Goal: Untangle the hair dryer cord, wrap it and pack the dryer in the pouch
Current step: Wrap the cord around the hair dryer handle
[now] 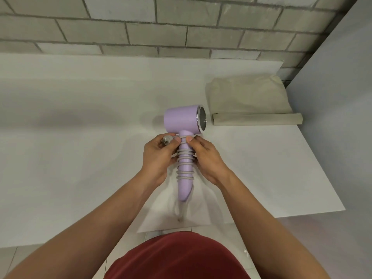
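A lilac hair dryer (182, 120) is held above the white table, barrel at the top with its silver nozzle facing right, handle pointing toward me. The grey cord (185, 155) is coiled in several turns around the handle. My left hand (159, 158) grips the handle's left side and holds the grey plug (167, 139) between thumb and fingers. My right hand (207, 160) clasps the handle's right side, thumb pressing the top coil. A white drawstring pouch (201, 208) lies flat on the table under the dryer, near the front edge.
A beige folded cloth bag (249, 101) lies at the back right of the white table (80, 137). A grey brick wall (161, 27) runs behind it and a pale panel (342, 97) stands at the right. The table's front edge (302, 214) is close to my body.
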A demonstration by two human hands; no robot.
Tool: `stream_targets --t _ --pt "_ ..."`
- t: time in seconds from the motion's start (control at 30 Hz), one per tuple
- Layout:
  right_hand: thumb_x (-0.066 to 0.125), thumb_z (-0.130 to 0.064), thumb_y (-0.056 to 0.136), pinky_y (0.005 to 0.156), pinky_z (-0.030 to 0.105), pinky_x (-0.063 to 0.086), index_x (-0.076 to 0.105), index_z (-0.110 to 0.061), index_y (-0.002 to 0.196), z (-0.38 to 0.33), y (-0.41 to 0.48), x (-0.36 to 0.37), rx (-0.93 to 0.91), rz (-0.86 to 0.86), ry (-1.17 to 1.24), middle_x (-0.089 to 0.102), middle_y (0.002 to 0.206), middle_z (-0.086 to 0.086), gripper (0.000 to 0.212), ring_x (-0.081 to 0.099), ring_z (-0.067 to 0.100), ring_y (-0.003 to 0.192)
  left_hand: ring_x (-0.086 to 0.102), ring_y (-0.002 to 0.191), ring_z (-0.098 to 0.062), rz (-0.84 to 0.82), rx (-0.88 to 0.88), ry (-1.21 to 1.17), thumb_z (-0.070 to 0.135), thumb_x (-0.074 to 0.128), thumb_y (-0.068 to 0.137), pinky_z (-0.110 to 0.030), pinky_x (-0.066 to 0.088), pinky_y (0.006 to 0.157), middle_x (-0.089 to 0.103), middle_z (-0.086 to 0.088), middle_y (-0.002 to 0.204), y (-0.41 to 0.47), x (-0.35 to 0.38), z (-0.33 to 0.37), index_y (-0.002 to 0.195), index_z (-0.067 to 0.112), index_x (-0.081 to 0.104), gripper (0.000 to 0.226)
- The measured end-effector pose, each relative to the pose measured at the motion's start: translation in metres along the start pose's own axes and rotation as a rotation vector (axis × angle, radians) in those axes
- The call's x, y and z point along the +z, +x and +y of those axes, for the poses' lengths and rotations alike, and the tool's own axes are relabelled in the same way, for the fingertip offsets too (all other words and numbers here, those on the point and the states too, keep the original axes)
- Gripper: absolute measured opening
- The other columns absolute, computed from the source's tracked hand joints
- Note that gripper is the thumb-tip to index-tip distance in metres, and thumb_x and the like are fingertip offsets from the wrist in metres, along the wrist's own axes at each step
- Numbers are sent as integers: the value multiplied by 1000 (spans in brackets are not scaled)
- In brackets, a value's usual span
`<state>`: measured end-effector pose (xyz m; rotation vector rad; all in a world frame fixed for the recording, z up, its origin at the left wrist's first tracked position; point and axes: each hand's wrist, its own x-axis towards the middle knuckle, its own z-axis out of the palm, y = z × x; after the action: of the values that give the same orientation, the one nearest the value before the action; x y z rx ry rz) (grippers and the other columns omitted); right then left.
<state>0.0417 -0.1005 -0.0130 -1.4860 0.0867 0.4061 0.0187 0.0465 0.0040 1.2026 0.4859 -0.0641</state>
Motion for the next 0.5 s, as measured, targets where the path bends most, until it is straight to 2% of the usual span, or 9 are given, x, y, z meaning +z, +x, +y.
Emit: stream_targets --t 0.1,0.23,0.37,0.5 --pt "61 -43 98 101 53 56 67 -18 122 6 8 7 22 48 -21 74 119 4 35 72 27 111 76 95 -34 47 17 44 9 77 90 -48 64 82 75 -20 108 8 -5 -2 108 3 72 20" --pt "58 -53 91 100 54 56 72 -25 113 8 18 8 63 79 -132 76 113 0 38 73 24 108 76 94 -34 76 25 114 11 80 87 -49 64 83 77 -14 101 21 -9 -8 103 8 74 18" --pt "57 -50 94 103 52 55 75 -27 112 8 24 1 86 70 -194 77 112 -4 34 73 21 108 76 88 -28 86 12 128 10 78 88 -42 64 73 77 -13 101 33 -8 -15 103 9 69 18" --pt "71 -40 95 101 45 57 71 -24 122 9 27 -5 81 -4 -255 77 113 -3 32 75 16 104 75 86 -25 78 -17 110 10 77 89 -35 62 69 74 -10 97 40 -8 -21 103 10 66 19"
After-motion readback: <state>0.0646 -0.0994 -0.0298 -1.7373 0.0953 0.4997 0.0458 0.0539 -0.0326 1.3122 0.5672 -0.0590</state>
